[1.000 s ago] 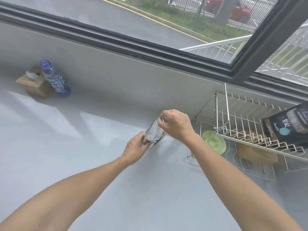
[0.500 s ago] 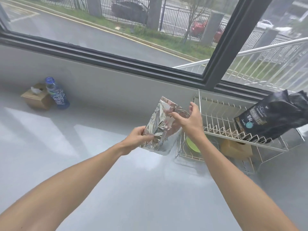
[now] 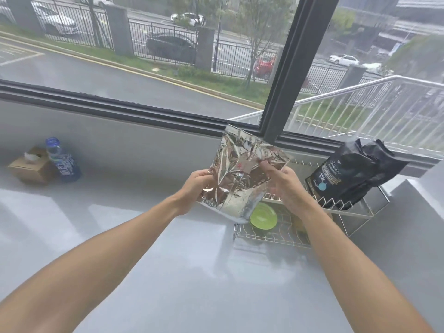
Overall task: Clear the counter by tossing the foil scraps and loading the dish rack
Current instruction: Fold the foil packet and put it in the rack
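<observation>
I am gripping the foil bag [image 3: 240, 179] with my left hand [image 3: 194, 191], fingers closed on its lower left edge, while my right hand [image 3: 286, 188] is pinching its right edge. A second ago it was a crumpled wad between my hands; now I am holding it spread open and raised above the desk [image 3: 144, 260], so I judge it is not yet tossed. Its long axis is running nearly upright, top tilting slightly left toward the window. The dish rack [image 3: 355, 212] is sitting just behind, to the right.
</observation>
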